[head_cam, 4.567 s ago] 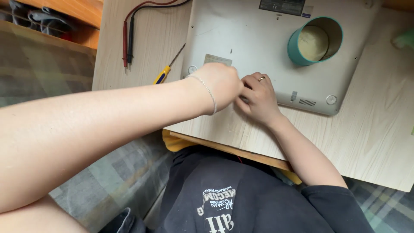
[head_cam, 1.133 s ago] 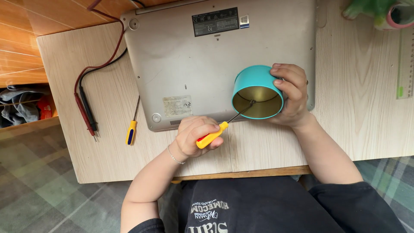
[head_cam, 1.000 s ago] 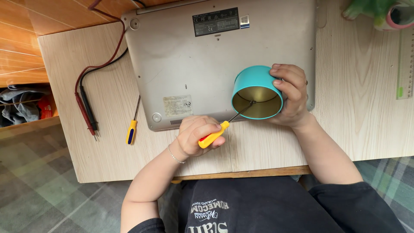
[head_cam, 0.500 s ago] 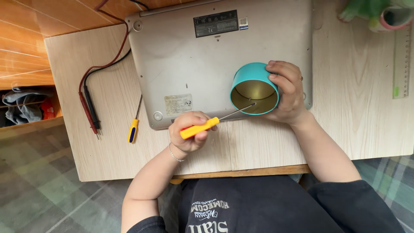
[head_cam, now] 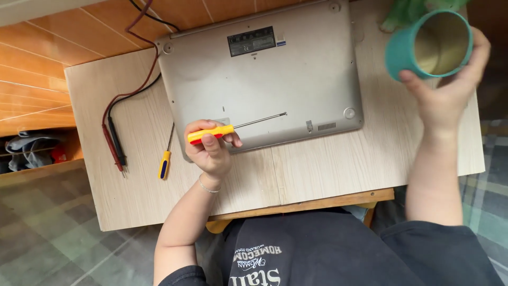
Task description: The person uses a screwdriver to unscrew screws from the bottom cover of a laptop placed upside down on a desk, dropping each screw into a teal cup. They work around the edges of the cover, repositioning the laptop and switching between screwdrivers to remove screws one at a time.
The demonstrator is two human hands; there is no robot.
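On the counter (head_cam: 328,159) an upturned laptop (head_cam: 259,79) lies between two probes (head_cam: 114,143) with a second screwdriver (head_cam: 165,163) and the raised right hand (head_cam: 444,95), fingers wrapped round one teal cup (head_cam: 423,42), while the left hand (head_cam: 209,151), fingers pinching one yellow screwdriver (head_cam: 211,132), levels its shaft over the laptop.

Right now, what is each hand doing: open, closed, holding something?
Left hand: closed on a yellow screwdriver.
Right hand: closed around a teal cup, lifted above the table.
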